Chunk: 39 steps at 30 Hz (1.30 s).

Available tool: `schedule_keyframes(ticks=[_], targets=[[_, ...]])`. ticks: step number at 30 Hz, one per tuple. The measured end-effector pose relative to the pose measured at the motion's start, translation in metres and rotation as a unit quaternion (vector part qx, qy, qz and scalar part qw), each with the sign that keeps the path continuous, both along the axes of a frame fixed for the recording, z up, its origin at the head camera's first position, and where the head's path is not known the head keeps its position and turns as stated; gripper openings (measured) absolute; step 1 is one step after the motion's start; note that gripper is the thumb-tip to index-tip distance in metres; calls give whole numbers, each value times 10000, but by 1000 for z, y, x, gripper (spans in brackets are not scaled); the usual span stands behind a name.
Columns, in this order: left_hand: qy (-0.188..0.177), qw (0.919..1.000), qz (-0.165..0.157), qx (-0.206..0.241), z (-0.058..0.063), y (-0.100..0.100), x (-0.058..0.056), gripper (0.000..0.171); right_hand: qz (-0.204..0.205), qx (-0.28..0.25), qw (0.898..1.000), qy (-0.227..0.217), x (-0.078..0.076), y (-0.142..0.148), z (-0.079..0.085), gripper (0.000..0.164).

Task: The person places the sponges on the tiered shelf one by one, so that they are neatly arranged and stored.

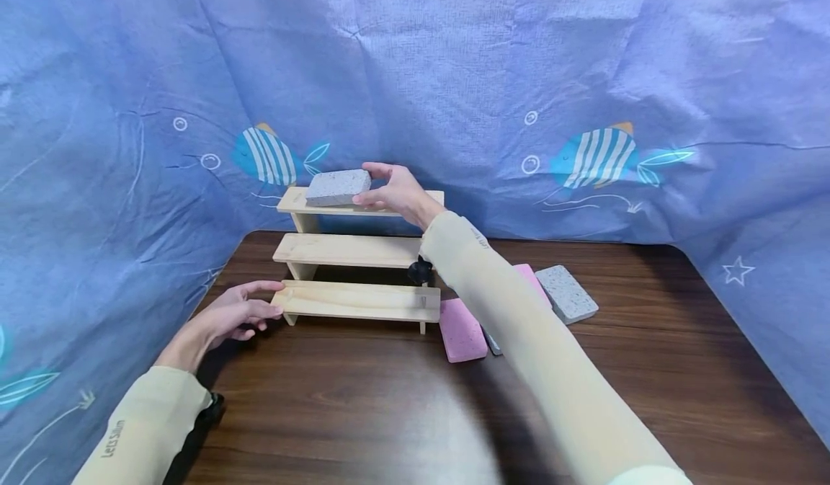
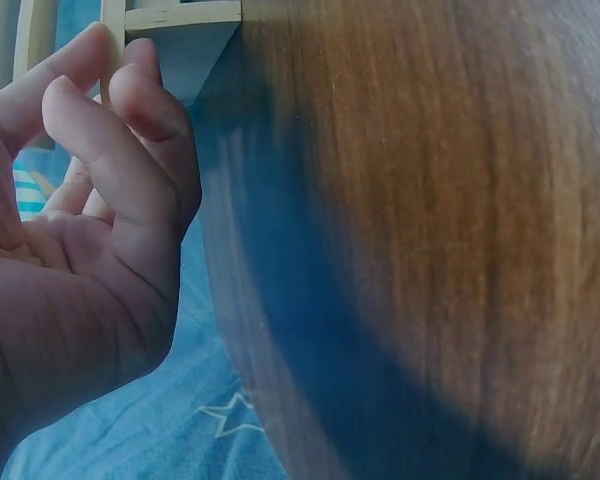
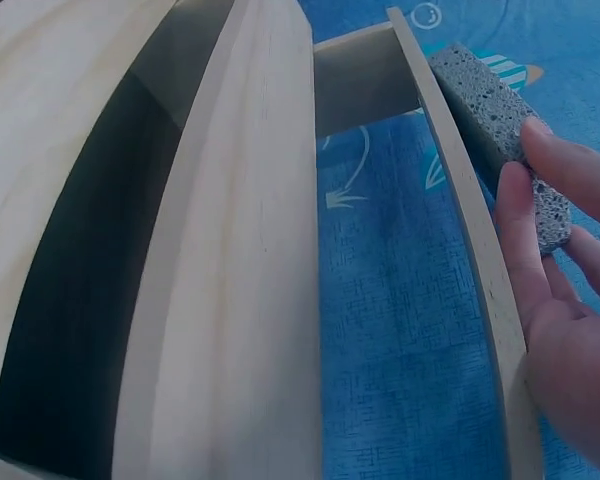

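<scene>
A pale wooden three-tier stand [image 1: 350, 249] stands on the dark table. On its top tier, towards the left end, is a grey, pitted pumice-like block [image 1: 338, 187]. My right hand [image 1: 398, 193] pinches the block's right end between thumb and fingers; the right wrist view shows the grey block [image 3: 490, 105] tilted beside the top board's edge. Down at the left, my left hand [image 1: 233, 316] holds the end of the bottom tier, with fingertips on both sides of the board in the left wrist view. The stand's right side is partly covered by my right forearm.
Right of the stand lie a pink block [image 1: 462, 330], a second pink block [image 1: 532, 283] and a grey block [image 1: 566, 294]. Another grey block [image 1: 494, 344] shows only a sliver beside my sleeve. A blue fish-print curtain [image 1: 454, 74] hangs behind the table [image 1: 363, 398].
</scene>
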State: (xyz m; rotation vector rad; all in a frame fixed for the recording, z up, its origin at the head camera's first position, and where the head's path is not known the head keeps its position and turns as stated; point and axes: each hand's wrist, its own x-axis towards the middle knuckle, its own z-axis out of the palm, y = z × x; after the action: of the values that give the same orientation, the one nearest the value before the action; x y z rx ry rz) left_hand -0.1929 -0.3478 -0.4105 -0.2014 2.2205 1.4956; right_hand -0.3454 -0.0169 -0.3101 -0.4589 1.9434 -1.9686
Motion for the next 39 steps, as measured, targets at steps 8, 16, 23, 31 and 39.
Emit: schedule_keyframes(ticks=[8, 16, 23, 31, 39], targets=[[42, 10000, -2, 77, -2, 4, -3, 71, -71, 204, 9997, -63, 4, 3, 3, 81], [3, 9998, -7, 190, -7, 7, 1, 72, -42, 506, 9987, 96, 6, 5, -3, 81], [13, 10000, 45, 72, -4, -1, 6, 72, 139, 527, 9983, 199, 7, -3, -2, 80], [18, 10000, 70, -39, 2, -5, 7, 75, 186, 1005, 9933, 545, 10, -7, 5, 81], [-54, 9999, 90, -8, 2, -2, 4, 74, 49, 1226, 9901, 684, 9, -3, 3, 82]])
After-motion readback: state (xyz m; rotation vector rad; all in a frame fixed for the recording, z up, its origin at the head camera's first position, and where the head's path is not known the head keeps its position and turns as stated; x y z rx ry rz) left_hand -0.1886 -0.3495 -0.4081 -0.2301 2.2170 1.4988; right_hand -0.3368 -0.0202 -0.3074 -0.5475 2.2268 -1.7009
